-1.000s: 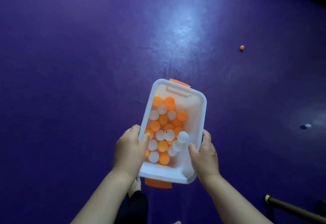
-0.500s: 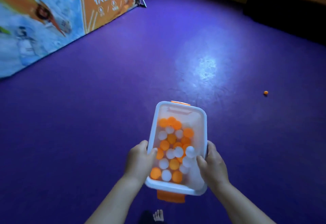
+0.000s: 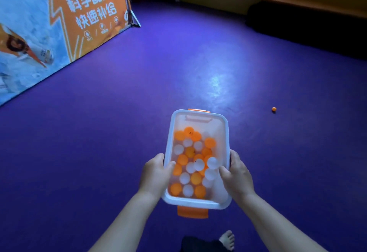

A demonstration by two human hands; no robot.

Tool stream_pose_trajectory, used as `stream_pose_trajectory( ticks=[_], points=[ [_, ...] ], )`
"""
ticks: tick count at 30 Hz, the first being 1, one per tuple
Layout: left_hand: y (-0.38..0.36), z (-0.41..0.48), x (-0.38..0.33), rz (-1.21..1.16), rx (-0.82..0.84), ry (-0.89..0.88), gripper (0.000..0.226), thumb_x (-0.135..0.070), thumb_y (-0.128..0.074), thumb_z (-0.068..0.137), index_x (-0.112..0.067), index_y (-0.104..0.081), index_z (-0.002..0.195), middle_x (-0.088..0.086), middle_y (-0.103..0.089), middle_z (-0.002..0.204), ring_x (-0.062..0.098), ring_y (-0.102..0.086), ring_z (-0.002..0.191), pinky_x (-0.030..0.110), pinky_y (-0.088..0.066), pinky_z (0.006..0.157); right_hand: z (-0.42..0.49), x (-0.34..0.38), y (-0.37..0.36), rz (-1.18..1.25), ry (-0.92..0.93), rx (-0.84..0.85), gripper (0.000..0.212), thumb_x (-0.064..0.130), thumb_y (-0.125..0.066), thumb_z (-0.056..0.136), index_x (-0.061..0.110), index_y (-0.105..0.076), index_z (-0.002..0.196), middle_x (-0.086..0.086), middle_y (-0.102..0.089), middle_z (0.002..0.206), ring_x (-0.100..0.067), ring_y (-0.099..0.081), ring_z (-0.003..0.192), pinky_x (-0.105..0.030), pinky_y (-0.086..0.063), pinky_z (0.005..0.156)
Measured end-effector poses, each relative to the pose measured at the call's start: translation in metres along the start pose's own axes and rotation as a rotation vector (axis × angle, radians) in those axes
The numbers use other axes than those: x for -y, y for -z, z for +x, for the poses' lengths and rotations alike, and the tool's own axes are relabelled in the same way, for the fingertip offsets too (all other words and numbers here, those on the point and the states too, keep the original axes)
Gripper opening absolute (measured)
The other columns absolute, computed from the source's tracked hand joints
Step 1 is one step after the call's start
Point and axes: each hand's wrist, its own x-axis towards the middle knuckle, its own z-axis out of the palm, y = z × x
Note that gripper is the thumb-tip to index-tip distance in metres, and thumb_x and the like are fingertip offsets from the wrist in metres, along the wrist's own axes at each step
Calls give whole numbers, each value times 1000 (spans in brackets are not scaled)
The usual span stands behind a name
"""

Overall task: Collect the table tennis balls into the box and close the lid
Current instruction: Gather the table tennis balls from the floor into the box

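I carry a clear plastic box (image 3: 198, 117) with a white rim and orange latches, held in front of me above the purple floor. Several orange and white table tennis balls (image 3: 193, 164) lie inside it. My left hand (image 3: 155, 174) grips the box's left rim, thumb inside. My right hand (image 3: 237, 176) grips the right rim, thumb over the edge. The box has no lid on it, and no lid is in view. One orange ball (image 3: 274, 109) lies alone on the floor, ahead to the right.
A blue and orange printed barrier (image 3: 59, 27) stands along the left. A dark low bench or mat (image 3: 309, 27) lines the yellow wall at the back right. My bare foot (image 3: 227, 239) shows at the bottom edge on the purple floor (image 3: 119, 122).
The view has tilted up from the floor, bringing in the barrier and the back wall. The box stays in both hands. The white ball seen at the right a second ago is out of view.
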Motion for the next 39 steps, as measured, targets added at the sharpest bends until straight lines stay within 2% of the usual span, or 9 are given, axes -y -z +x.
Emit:
stream_pose_trajectory(
  ticks=[3,7,12,15,19,24,28,33,39],
  points=[
    [-48,14,-52,0,52,-23,31,-26,-61,86,-11,-46,65,-1,-53,61,15,-47,55,26,-33,47,33,-36,50,5,-33,-27,23,20,-55,88,25,-49,110,18,-54,78,-12,-56,72,-26,-41,56],
    [-112,28,-121,-9,90,-55,32,-26,-61,87,-16,-43,62,-4,-51,59,12,-46,53,24,-29,46,73,-85,116,-10,-85,-52,24,22,-54,87,28,-49,110,17,-57,80,-14,-59,75,-31,-46,61],
    [-178,47,-185,8,168,-107,30,-27,-61,87,-17,-45,63,-4,-54,61,11,-48,55,22,-30,46,115,-134,179,18,-148,-73,29,20,-54,86,29,-49,113,15,-61,85,-10,-59,74,-25,-44,58],
    [-207,64,-220,49,179,-155,35,-26,-61,87,-18,-41,60,-5,-48,57,9,-43,52,22,-27,45,138,-157,204,50,-199,-101,29,19,-53,85,29,-49,112,11,-64,90,-15,-61,78,-34,-51,67],
    [-252,100,-265,98,222,-221,32,-28,-61,86,-17,-44,61,-3,-51,58,11,-44,52,24,-29,45,176,-186,235,95,-270,-151,24,18,-53,83,28,-50,106,9,-64,87,-18,-61,78,-41,-54,69],
    [-316,154,-321,121,310,-281,32,-30,-61,86,-15,-44,62,-3,-51,58,10,-44,53,23,-29,45,236,-218,275,97,-373,-215,20,20,-53,83,29,-49,101,10,-62,84,-17,-59,76,-33,-48,64],
    [-365,209,-373,148,395,-320,32,-30,-62,85,-12,-45,64,-2,-52,60,12,-46,54,25,-31,45,293,-237,308,99,-468,-264,21,21,-54,83,28,-49,102,9,-64,87,-20,-60,79,-34,-49,66],
    [-419,267,-437,173,482,-378,39,-25,-62,83,-16,-33,59,-4,-41,53,12,-36,49,28,-25,45,356,-256,342,146,-591,-344,19,25,-56,83,31,-49,100,12,-65,88,-19,-61,81,-33,-50,67],
    [-489,301,-496,220,590,-432,39,-24,-60,81,-15,-28,60,-3,-36,54,16,-32,51,31,-23,48,397,-292,379,182,-718,-451,20,20,-56,83,28,-48,100,6,-64,94,-23,-59,84,-35,-50,68]
  ],
)
